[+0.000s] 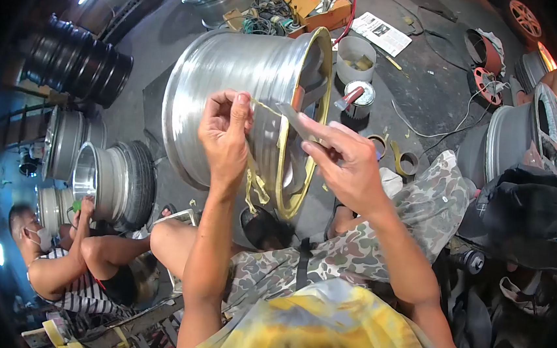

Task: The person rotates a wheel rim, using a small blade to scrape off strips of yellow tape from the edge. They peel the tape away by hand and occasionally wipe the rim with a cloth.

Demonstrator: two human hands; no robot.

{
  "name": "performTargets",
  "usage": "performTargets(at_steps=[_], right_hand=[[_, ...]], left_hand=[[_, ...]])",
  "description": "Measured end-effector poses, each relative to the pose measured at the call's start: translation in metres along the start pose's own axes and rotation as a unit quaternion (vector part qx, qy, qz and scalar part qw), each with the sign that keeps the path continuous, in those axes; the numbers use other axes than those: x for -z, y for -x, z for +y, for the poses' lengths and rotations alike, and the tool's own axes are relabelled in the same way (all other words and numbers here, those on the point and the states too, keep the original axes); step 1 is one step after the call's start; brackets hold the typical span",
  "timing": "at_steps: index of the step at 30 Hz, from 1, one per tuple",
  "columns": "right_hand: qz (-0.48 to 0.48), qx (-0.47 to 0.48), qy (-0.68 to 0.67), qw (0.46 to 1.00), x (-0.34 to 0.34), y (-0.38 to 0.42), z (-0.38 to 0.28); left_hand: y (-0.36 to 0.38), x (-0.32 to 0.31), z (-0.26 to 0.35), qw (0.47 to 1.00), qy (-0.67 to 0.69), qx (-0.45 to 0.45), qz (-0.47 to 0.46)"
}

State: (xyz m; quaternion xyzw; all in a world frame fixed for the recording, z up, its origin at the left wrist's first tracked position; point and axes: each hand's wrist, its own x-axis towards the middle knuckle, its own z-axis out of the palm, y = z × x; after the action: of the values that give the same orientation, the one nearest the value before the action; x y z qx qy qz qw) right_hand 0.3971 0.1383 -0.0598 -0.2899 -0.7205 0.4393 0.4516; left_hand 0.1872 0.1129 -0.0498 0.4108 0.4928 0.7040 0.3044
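Observation:
A large silver wheel rim (231, 105) stands on its side in front of me, with yellow tape (289, 209) along its right edge. My left hand (226, 127) is closed in front of the rim, pinching a thin twisted strip of yellow tape (265, 106). The strip runs from its fingertips toward the blade; more torn tape (253, 184) hangs below that hand. My right hand (345, 156) is closed on a flat grey blade (294, 121), whose tip points up and left near the taped edge.
A white tub (356, 61), an open can (361, 95) with a brush on it and tape rolls (408, 163) lie beyond the rim. Another person (65, 268) sits at the left by more rims (108, 177). Rims (506, 143) also stand at the right.

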Motion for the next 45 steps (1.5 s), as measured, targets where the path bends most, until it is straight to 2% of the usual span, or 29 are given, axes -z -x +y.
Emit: performTargets(at_steps=[2, 5, 8, 10, 11, 14, 17, 19, 23, 26, 29, 34, 39, 40, 43, 45], right_hand=[[0.006, 0.011, -0.007, 1.0, -0.012, -0.011, -0.004], [0.001, 0.008, -0.01, 1.0, -0.02, -0.018, -0.001], [0.008, 0.011, -0.038, 0.999, -0.013, -0.009, 0.0], [0.008, -0.084, -0.059, 0.995, -0.002, 0.008, -0.007], [0.004, -0.086, -0.059, 0.995, -0.001, 0.011, -0.007], [-0.003, -0.08, -0.044, 0.996, 0.0, 0.014, -0.008], [-0.014, -0.033, -0.008, 0.999, -0.011, 0.004, 0.0], [0.002, 0.046, 0.0, 0.999, -0.021, -0.006, 0.005], [-0.001, 0.031, -0.022, 0.999, -0.02, -0.009, -0.002], [0.034, -0.059, -0.073, 0.995, -0.006, 0.007, -0.004], [0.007, -0.024, -0.014, 1.0, 0.002, 0.02, -0.001], [0.004, -0.025, 0.0, 1.0, -0.006, 0.016, 0.007], [-0.002, 0.056, -0.002, 0.998, -0.029, 0.0, 0.009], [-0.028, 0.043, 0.018, 0.999, -0.033, -0.001, 0.004], [-0.007, 0.05, 0.025, 0.998, -0.034, 0.0, 0.001], [-0.007, 0.021, -0.032, 0.999, -0.025, 0.014, 0.0]], left_hand=[[-0.003, 0.001, 0.013, 0.997, -0.054, -0.048, -0.007], [-0.006, 0.002, 0.022, 0.993, -0.107, -0.052, -0.002], [-0.006, 0.004, 0.023, 0.994, -0.1, -0.051, -0.003], [-0.003, 0.008, 0.025, 0.994, -0.099, -0.053, 0.003], [-0.002, 0.007, 0.029, 0.993, -0.109, -0.052, -0.003], [-0.001, 0.002, 0.035, 0.991, -0.121, -0.057, -0.019], [0.0, 0.0, 0.043, 0.989, -0.121, -0.078, -0.02], [-0.001, -0.002, 0.045, 0.989, -0.117, -0.089, -0.019], [-0.002, 0.005, 0.047, 0.989, -0.12, -0.09, -0.005], [-0.002, 0.011, 0.049, 0.989, -0.129, -0.077, 0.012], [-0.004, 0.011, 0.047, 0.989, -0.13, -0.075, 0.008], [-0.006, 0.01, 0.048, 0.99, -0.114, -0.085, 0.0], [-0.005, 0.007, 0.052, 0.99, -0.101, -0.102, 0.007], [-0.007, 0.01, 0.053, 0.989, -0.105, -0.1, 0.008], [-0.008, 0.017, 0.058, 0.99, -0.104, -0.098, 0.019], [-0.006, 0.023, 0.06, 0.988, -0.118, -0.095, 0.033]])
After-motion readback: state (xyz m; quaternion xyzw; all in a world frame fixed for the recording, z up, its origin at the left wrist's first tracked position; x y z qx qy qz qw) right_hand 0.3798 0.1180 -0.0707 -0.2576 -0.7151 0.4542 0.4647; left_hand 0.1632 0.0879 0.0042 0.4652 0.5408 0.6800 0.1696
